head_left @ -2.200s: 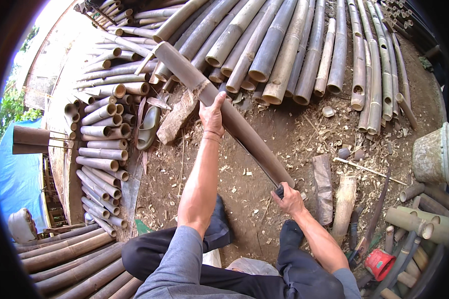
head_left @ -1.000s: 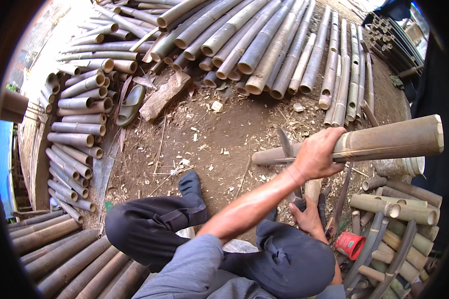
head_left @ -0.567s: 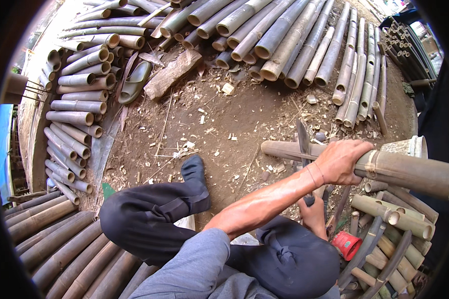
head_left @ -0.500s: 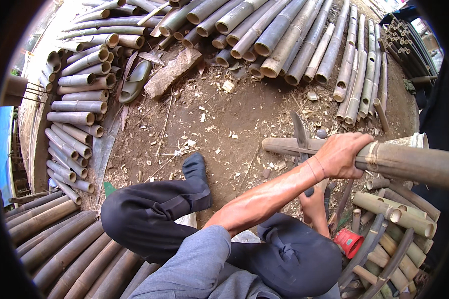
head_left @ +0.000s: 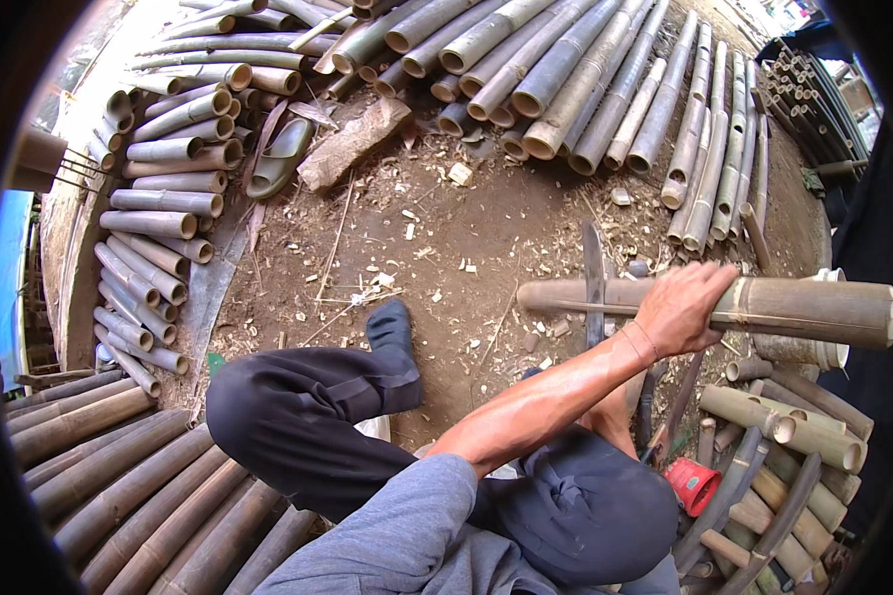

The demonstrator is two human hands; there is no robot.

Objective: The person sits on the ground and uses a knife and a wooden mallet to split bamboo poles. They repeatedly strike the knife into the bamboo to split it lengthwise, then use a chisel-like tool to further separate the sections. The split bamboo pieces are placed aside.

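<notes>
My left hand [head_left: 687, 305] is wrapped over a thick brown bamboo length [head_left: 814, 309], which lies roughly level on the right. Across its left part runs the long dark blade of a machete [head_left: 593, 268], tip pointing away from me. I cannot tell how deep the blade sits in the bamboo. A narrow strip stands off the bamboo's near side by the blade. My right hand [head_left: 613, 418] is under my left forearm, closed on the machete's handle end; its fingers are mostly hidden.
A white bucket [head_left: 802, 349] stands beneath the bamboo. Cut bamboo pieces [head_left: 824, 441] and a red container [head_left: 693, 484] lie at the lower right. More bamboo stacks [head_left: 556, 89] line the far side and left. A sandal [head_left: 281, 159], a stone block [head_left: 355, 144] and wood chips lie on the dirt.
The bamboo's right end has risen slightly in view. The machete blade has turned more upright and now lies across the bamboo. My right hand has gone further under my left forearm.
</notes>
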